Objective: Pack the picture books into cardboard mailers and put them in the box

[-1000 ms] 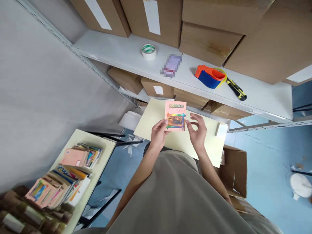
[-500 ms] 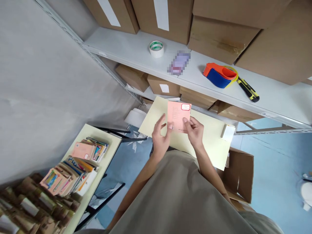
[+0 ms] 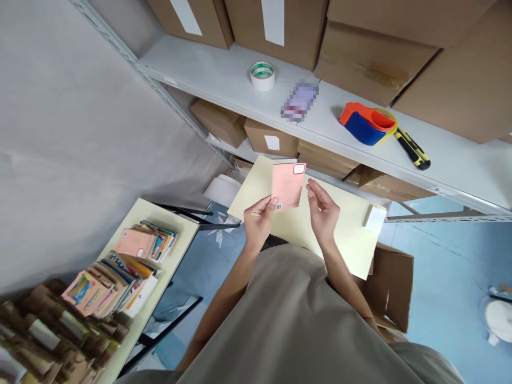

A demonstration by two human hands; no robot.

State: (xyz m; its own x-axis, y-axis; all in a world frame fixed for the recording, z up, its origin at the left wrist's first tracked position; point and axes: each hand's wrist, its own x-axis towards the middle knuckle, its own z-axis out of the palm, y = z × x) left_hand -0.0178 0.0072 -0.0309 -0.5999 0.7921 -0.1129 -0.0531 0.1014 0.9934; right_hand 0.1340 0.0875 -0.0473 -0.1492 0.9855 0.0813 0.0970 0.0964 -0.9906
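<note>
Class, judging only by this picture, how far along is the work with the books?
Looks done: stacks of books lie on the side table. In hand: the left hand pinches a pink booklet, back cover showing; the right hand is open beside it. Left: the booklet is not yet set down.

Pixelated patch (image 3: 299, 101) on the shelf (image 3: 224, 80), at 12 o'clock from the hands: contents unreadable. Print on the pink booklet (image 3: 287, 186) and its red-framed label: too small to read. Cardboard boxes (image 3: 372, 58) at 12 to 1 o'clock: cut off by the top edge. Brown bundles (image 3: 36, 341) at 8 o'clock: blurred, cropped by the left and bottom edges. White object (image 3: 498, 320) on the floor at 4 o'clock: cropped by the right edge, kind unclear.
</note>
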